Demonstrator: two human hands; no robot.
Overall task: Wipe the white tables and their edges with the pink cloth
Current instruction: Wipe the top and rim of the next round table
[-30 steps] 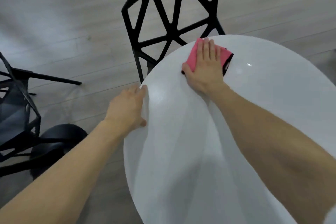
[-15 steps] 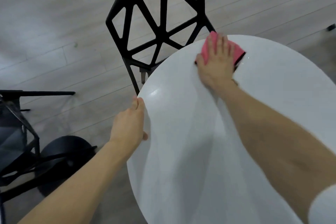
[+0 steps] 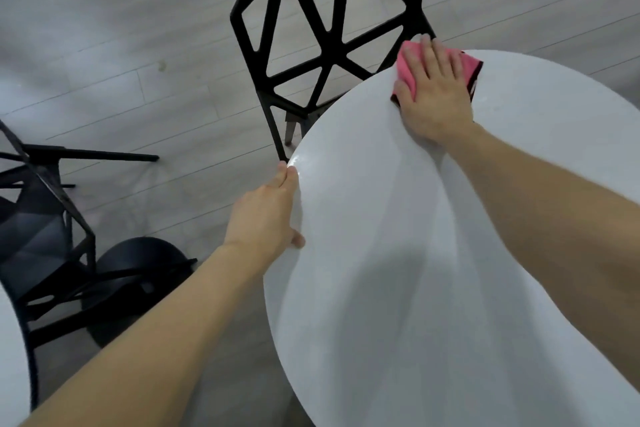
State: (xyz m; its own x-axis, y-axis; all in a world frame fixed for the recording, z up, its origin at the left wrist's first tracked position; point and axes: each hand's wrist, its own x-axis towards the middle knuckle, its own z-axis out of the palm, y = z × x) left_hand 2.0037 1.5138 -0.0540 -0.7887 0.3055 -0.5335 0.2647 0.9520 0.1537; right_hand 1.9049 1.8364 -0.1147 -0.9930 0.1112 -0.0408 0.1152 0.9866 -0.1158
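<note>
A round white table (image 3: 433,288) fills the right half of the view. The pink cloth (image 3: 408,69) lies folded at the table's far rim, with a dark edge showing on its right side. My right hand (image 3: 434,94) presses flat on the cloth with straight fingers, and its fingertips reach past the rim. My left hand (image 3: 268,215) rests against the table's left edge, thumb on top of the surface; whether its fingers curl under the rim is hidden.
A black open-frame chair (image 3: 329,38) stands right behind the table's far edge. Another black chair (image 3: 41,239) and a round black base (image 3: 138,274) are at the left, beside the rim of a second white table (image 3: 8,357). Grey wood floor lies between.
My right hand has slid the pink cloth farther out to the table's far rim. My left hand stays on the left edge.
</note>
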